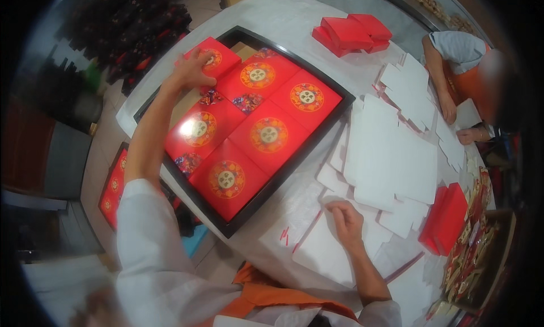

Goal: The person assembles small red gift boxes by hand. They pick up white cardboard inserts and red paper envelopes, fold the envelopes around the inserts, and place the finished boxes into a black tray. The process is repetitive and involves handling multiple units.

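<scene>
At the far left corner of a black-rimmed tray (283,185), my left hand (192,72) grips a red box (226,56) with a round orange and cream emblem, fingers over one side and thumb on the near side. That box sits tilted, partly over the tray's edge. Several matching red boxes (286,171) lie in the tray in rows, with patterned colourful patches (247,103) between some. My right hand (347,222) is closed, fingers curled in, over flat white card blanks (326,253); whether anything is inside it is hidden.
More white card blanks (391,151) overlap on the table's right. Red boxes are stacked at the far side (351,35) and the right (445,219). A person (462,55) handles card across the table. A box of wrapped pieces (470,259) stands at the right edge. Another tray (113,185) is lower left.
</scene>
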The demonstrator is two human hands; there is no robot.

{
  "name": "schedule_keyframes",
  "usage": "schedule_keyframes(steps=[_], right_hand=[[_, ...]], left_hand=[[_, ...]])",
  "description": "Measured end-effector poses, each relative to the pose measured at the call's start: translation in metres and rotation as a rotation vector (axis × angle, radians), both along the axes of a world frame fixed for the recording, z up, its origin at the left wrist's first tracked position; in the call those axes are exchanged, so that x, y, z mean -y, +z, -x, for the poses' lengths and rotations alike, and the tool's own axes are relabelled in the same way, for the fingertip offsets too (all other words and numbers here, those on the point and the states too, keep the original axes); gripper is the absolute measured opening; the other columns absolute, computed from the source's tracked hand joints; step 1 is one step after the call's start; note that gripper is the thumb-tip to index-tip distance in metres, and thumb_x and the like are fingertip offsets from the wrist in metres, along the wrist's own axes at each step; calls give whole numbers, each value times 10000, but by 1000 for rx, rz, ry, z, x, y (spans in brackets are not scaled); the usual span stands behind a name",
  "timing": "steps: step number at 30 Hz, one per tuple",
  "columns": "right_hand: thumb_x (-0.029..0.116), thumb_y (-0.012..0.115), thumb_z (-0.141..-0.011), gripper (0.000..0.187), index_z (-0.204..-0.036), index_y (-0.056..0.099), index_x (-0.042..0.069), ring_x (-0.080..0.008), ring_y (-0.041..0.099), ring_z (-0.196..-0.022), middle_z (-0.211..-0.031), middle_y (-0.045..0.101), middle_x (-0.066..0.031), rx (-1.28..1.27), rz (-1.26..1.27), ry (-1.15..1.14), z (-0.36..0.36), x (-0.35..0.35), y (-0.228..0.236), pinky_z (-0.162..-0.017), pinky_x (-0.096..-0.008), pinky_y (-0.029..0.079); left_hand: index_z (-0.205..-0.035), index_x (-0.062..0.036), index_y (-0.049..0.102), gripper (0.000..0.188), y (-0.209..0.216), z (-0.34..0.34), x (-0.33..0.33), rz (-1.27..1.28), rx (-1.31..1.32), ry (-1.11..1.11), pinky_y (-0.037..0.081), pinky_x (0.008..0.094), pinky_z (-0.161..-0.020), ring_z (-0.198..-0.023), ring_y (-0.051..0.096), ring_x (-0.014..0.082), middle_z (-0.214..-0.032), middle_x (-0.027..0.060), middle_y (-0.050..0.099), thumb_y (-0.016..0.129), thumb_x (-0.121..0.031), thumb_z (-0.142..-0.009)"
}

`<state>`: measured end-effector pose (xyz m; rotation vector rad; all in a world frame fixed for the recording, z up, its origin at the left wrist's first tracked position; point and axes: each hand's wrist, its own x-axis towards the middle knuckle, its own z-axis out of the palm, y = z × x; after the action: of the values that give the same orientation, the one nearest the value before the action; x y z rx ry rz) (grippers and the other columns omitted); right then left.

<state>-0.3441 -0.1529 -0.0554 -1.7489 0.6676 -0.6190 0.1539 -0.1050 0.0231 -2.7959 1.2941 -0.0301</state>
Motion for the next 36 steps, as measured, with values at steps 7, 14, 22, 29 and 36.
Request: schedule_keyframes(steps=[7, 14, 22, 29, 36], right_hand=[[29, 517, -842, 94, -889, 588, -11, -148, 584, -780, -839, 614, -87, -28, 49, 3, 1, 4, -3, -700, -250, 456], [28, 511, -845, 95, -877, 588, -19, -141, 583, -768, -824, 619, -89, 16, 6, -20, 1, 1, -8, -705, -245, 454], [30, 492, -859, 113, -888, 582, -31, -128, 569, -791, -844, 616, -87, 62, -46, -19, -1, -1, -4, -736, -240, 449], [71, 553, -839, 103, -895, 595, -4, -157, 593, -793, -879, 620, -91, -12, 63, -22, 1, 2, -5, -707, -252, 469], [77, 564, -836, 104, -890, 595, -7, -155, 592, -788, -879, 621, -89, 13, 21, -14, 3, 4, 4, -708, -254, 474]], left_hand=[[-1321, -247, 369, 888, -6, 0, -8, 23, -42, -63, 276, 549, -991, -1207, 220, 513, -1422, 119, 225, 663, -451, -508], [-1320, -183, 362, 789, -22, -20, -21, 160, -88, -117, 257, 524, -1006, -1258, 186, 442, -1421, 142, 212, 642, -470, -640], [-1143, 19, 461, 600, -87, -10, -21, 1372, -607, 588, 490, 381, -729, -858, 571, 290, -1048, 190, 538, 736, -256, -685], [-1091, 4, 479, 377, -67, -5, -11, 1529, -1233, 413, 546, 412, -560, -749, 633, 261, -948, 160, 601, 614, -221, -822], [-1139, 3, 443, 454, -85, -21, -19, 1451, -980, 534, 539, 340, -632, -803, 622, 222, -1003, 140, 587, 633, -246, -809]])
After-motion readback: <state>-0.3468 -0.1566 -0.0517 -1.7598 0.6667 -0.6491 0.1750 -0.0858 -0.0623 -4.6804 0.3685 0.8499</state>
